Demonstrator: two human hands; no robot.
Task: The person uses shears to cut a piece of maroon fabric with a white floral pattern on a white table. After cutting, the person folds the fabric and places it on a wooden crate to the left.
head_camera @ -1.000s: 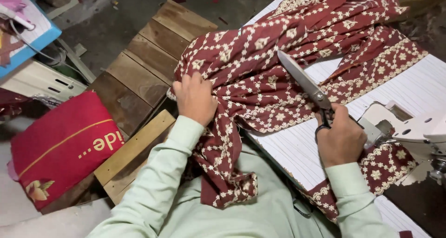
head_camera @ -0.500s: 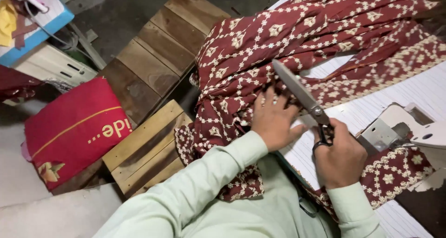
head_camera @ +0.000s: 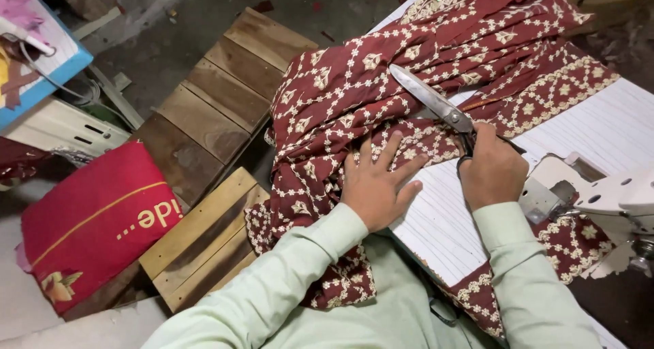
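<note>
A dark red cloth [head_camera: 354,97] with cream embroidery lies bunched over the white table [head_camera: 443,219] and hangs off its near left edge. My left hand [head_camera: 378,185] lies flat on the cloth with its fingers spread. My right hand [head_camera: 492,172] grips the handles of large steel scissors [head_camera: 432,102]. The blades are together and point up and left over the cloth. Both of my arms wear pale green sleeves.
A white sewing machine [head_camera: 599,192] stands at the right edge of the table. Left of the table lie wooden pallet boards [head_camera: 218,110], and a red bag [head_camera: 95,219] rests beside them. At the top left stands a blue-edged table [head_camera: 41,69] with scraps on it.
My left hand has moved from the cloth's hanging edge to the right and now lies flat next to the scissors. The scissors stay in my right hand.
</note>
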